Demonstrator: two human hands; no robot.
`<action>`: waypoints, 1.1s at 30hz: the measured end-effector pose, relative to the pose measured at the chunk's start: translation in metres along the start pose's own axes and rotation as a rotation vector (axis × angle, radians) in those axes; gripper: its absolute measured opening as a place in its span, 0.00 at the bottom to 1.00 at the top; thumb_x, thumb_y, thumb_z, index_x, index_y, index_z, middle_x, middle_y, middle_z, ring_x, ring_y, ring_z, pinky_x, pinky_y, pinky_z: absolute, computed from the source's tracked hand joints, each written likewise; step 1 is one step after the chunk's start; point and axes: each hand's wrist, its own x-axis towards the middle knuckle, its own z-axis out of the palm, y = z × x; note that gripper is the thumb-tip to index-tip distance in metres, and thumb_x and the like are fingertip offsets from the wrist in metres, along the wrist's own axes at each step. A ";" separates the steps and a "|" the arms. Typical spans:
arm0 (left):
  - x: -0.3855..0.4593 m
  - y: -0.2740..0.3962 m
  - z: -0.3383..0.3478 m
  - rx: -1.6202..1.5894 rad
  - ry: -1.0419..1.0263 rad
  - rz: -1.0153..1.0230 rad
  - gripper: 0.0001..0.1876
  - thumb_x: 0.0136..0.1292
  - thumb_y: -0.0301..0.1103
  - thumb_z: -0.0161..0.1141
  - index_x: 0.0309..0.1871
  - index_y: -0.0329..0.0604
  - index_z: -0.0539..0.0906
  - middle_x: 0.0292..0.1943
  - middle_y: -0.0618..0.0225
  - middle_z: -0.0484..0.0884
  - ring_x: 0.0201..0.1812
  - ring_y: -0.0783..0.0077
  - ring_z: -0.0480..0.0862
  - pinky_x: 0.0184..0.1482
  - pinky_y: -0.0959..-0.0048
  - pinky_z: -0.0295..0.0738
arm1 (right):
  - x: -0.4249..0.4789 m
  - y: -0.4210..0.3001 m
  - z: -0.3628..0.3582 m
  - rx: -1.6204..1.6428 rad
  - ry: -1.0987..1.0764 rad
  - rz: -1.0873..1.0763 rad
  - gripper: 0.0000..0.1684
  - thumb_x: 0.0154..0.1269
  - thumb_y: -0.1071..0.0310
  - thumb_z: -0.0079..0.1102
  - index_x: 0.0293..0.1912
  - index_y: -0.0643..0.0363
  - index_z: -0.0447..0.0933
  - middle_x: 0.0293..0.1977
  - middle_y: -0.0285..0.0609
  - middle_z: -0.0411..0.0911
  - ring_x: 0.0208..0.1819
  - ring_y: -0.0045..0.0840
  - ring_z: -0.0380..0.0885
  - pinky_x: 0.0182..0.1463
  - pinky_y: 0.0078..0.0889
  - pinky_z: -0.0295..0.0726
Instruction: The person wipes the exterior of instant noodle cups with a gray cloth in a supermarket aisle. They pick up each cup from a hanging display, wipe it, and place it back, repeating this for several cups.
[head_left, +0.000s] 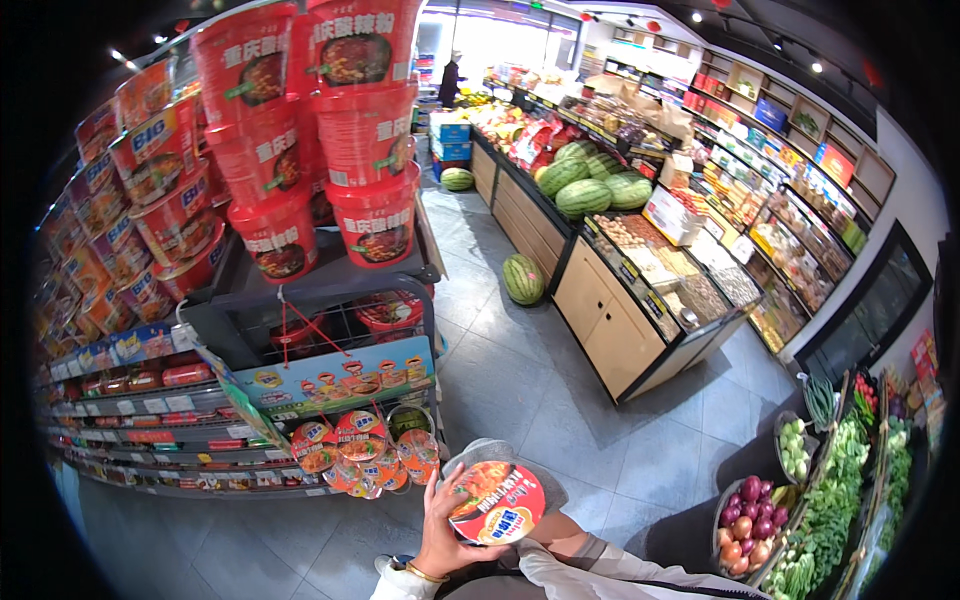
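Observation:
My left hand (442, 525) grips an instant noodle cup (498, 501) by its side, the red and orange printed lid facing up towards me. A gold-coloured bracelet circles that wrist. My right hand is out of view; a pale sleeve lies to the right of the cup. Just beyond the cup, several similar noodle cups (361, 435) hang at the end of a dark shelf unit, below a colourful cardboard display sign (337, 375). On top of the unit stand stacks of red instant noodle tubs (373, 225).
More noodle tubs (176, 214) fill the shelves at the left. Across a tiled aisle stands a wooden bin counter (615, 330) with dry goods; a watermelon (523, 279) lies on the floor beside it. Onions (750, 517) and leafy greens (825, 495) are at the lower right. A person (450, 81) stands far off.

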 end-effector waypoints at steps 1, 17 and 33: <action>-0.003 0.001 0.002 0.026 0.067 -0.008 0.52 0.38 0.56 0.85 0.63 0.49 0.65 0.61 0.41 0.77 0.69 0.38 0.74 0.76 0.31 0.43 | 0.008 -0.008 0.000 -0.101 -0.011 -0.125 0.28 0.76 0.61 0.57 0.70 0.58 0.69 0.69 0.44 0.71 0.68 0.31 0.70 0.72 0.34 0.68; -0.027 -0.001 -0.011 0.153 0.209 0.042 0.57 0.31 0.47 0.91 0.66 0.56 0.65 0.67 0.44 0.61 0.70 0.38 0.67 0.69 0.44 0.66 | -0.006 0.014 0.029 0.941 -0.173 -0.021 0.34 0.74 0.68 0.59 0.75 0.61 0.60 0.74 0.43 0.62 0.73 0.31 0.63 0.78 0.35 0.62; -0.041 0.011 -0.065 0.291 0.347 -0.029 0.51 0.37 0.34 0.89 0.66 0.62 0.67 0.68 0.47 0.58 0.69 0.40 0.71 0.65 0.51 0.76 | 0.004 -0.002 0.079 0.330 -0.083 0.264 0.33 0.73 0.73 0.62 0.73 0.63 0.64 0.70 0.39 0.69 0.69 0.27 0.68 0.75 0.31 0.65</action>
